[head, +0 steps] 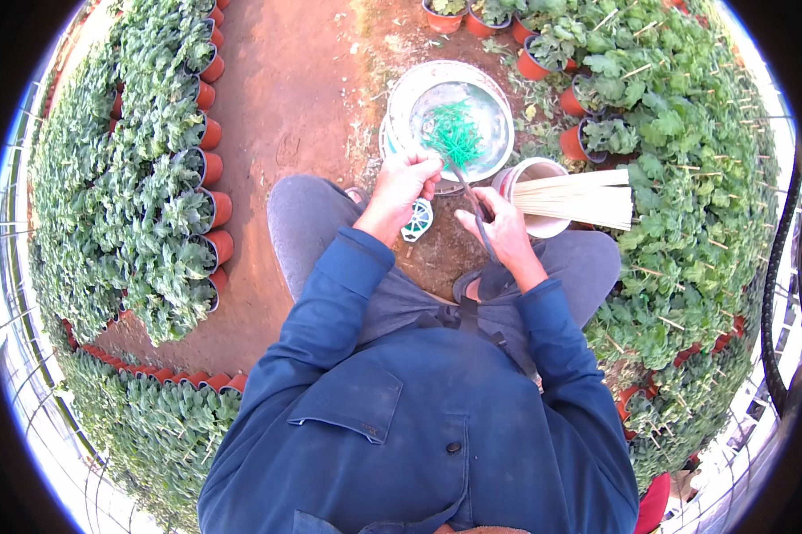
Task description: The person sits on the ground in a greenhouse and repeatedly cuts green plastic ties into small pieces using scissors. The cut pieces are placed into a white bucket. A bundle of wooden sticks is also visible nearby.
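My right hand (504, 223) is closed around a pair of dark metal scissors (459, 175), with the blades pointing up and left over the near rim of a white basin (505, 133). Close to the blade tips, my left hand (404, 187) pinches its thumb and fingers together on what looks like a thin green tie, mostly hidden by the fingers. Many short green tie pieces (455, 137) lie in a loose heap inside the basin. Below my left hand, a spool of green twist tie (418, 220) in a white holder rests on the soil between my feet.
To the right of the basin, a white bucket (541, 230) tilts with a bundle of pale wooden sticks (574, 197) poking out. Rows of potted leafy plants (167, 180) line the left. More plants (681, 167), many with sticks, crowd the right. A bare soil path (287, 87) runs ahead.
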